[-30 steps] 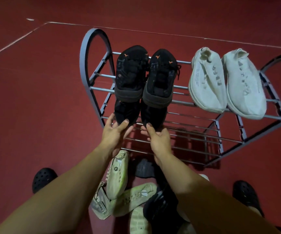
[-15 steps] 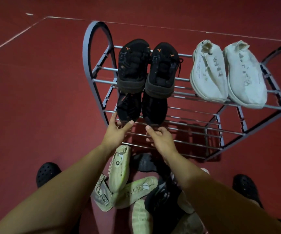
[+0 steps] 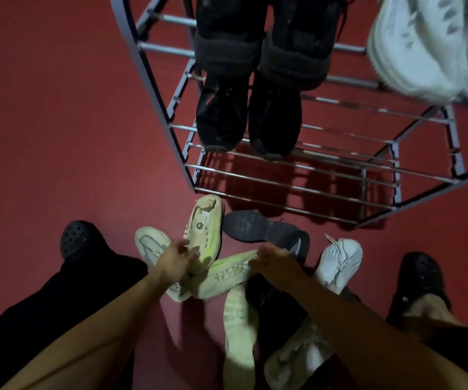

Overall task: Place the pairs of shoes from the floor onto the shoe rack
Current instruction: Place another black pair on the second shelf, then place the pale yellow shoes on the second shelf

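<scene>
Your hands are down among the floor shoes.
Your left hand [image 3: 177, 256] touches a pale shoe [image 3: 205, 229], fingers loose; your right hand [image 3: 272, 257] pinches a cream shoe [image 3: 224, 274].

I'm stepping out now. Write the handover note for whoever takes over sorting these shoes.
Left hand: fingers loosely spread, reaching onto the pale yellow-green shoes on the floor; no firm hold yet.
Right hand: at the toe of another pale shoe; its hold is unclear.
Done: two black pairs and a white pair sit on the shoe rack.
Left: the floor heap, including a dark shoe and a white sneaker.
</scene>
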Motion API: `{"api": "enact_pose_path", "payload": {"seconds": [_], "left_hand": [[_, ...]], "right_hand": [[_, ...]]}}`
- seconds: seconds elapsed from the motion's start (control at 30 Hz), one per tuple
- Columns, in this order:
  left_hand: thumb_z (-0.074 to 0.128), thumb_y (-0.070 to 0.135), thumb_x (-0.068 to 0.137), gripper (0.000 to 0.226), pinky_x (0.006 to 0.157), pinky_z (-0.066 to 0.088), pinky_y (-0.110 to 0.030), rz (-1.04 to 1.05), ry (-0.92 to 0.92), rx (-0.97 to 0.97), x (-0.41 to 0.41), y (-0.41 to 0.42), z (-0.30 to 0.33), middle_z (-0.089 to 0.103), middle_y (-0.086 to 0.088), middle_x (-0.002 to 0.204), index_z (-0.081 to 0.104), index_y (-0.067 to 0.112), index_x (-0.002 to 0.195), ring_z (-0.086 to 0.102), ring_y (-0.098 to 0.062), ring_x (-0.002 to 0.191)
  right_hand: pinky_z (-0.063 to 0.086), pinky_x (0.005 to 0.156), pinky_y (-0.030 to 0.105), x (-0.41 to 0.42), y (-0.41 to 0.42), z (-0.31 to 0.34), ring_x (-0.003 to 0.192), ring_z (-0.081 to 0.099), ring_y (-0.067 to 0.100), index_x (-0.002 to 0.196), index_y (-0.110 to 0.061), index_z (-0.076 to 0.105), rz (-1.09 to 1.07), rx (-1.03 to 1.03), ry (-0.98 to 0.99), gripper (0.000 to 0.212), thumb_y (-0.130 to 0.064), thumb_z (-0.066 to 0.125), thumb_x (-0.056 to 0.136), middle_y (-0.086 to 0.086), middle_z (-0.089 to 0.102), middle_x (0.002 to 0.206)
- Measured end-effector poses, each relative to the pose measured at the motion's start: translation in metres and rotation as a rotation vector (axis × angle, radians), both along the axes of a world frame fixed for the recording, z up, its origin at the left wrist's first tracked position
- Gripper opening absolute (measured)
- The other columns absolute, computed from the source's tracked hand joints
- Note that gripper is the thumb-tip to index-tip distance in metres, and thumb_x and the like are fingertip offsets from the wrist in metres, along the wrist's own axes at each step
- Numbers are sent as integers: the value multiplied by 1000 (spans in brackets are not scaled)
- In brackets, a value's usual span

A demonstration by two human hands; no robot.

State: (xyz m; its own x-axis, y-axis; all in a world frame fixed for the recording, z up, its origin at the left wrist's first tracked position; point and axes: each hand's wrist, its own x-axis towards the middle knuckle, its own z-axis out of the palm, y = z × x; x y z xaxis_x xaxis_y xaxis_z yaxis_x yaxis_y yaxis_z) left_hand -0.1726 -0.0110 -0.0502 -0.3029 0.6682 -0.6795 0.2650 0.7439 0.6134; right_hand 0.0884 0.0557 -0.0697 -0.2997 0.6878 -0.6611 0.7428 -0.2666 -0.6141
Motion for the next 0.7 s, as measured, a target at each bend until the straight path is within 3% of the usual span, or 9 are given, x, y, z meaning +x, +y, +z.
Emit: {"api": "enact_pose_path", "payload": {"seconds": [0.07, 0.17, 0.27, 0.3, 0.37, 0.4, 0.47, 0.53, 0.7], "left_hand": [[62, 4, 95, 24, 75, 56, -17, -85, 12, -37, 2, -11, -25, 60, -6, 113, 54, 7, 116, 59, -10, 88], [70, 18, 89, 19, 99, 51, -37, -218, 40, -108, 4, -22, -60, 61, 5, 97, 59, 24, 104, 61, -20, 99], [78, 46, 70, 16, 98, 50, -52, -374, 122, -86, -1, -31, -92, 61, -4, 96, 67, 36, 76, 62, -44, 108], [79, 55, 63, 22, 98, 50, -50, -395, 148, -63, 0, -32, -96, 58, -5, 104, 68, 42, 76, 60, -42, 110], [77, 45, 76, 27, 91, 47, -29, -385, 106, -49, 3, -29, -93, 45, 3, 116, 61, 47, 98, 54, -24, 105], [74, 34, 84, 32, 84, 43, -23, -398, 173, -21, 5, -28, -92, 41, 5, 117, 58, 39, 111, 48, -18, 102], [71, 21, 89, 39, 77, 48, -29, -386, 211, 32, 4, -32, -105, 43, 3, 115, 57, 21, 125, 51, -15, 93], [71, 22, 89, 40, 76, 53, -31, -408, 239, 79, 1, -36, -110, 45, 0, 110, 54, 20, 126, 58, -14, 87], [71, 17, 88, 31, 76, 59, -33, -437, 203, 168, -1, -43, -122, 39, 1, 102, 53, 31, 109, 60, -16, 78]], "right_hand": [[46, 77, 28, -10, -2, -18, 91, 54, 18, 91, -43, 51, 114, 8, -16, 19, -43, 68, 83, -12, 52, 95], [53, 85, 39, -24, 1, -38, 101, 63, 24, 106, -20, 64, 162, 69, -43, 29, -34, 73, 82, 0, 63, 108], [46, 101, 45, -34, 9, -53, 123, 51, 35, 124, -12, 60, 275, 91, -154, 49, -33, 75, 83, 13, 48, 140], [41, 107, 46, -36, 12, -56, 132, 43, 38, 135, -12, 53, 323, 88, -218, 61, -38, 74, 84, 15, 35, 151], [34, 113, 50, -37, 17, -67, 141, 29, 41, 148, -17, 37, 392, 104, -326, 77, -45, 70, 85, 13, 18, 161], [33, 114, 50, -35, 18, -72, 142, 25, 41, 151, -18, 31, 414, 122, -368, 81, -47, 69, 85, 12, 16, 161], [36, 112, 49, -32, 18, -80, 139, 29, 40, 153, -19, 27, 460, 191, -437, 85, -48, 69, 85, 14, 22, 156], [42, 105, 46, -29, 18, -85, 130, 39, 36, 148, -19, 34, 478, 254, -461, 78, -47, 70, 85, 13, 35, 143], [46, 86, 43, -26, 24, -89, 110, 46, 32, 109, -18, 56, 453, 324, -403, 27, -38, 63, 92, 9, 46, 116]]}}
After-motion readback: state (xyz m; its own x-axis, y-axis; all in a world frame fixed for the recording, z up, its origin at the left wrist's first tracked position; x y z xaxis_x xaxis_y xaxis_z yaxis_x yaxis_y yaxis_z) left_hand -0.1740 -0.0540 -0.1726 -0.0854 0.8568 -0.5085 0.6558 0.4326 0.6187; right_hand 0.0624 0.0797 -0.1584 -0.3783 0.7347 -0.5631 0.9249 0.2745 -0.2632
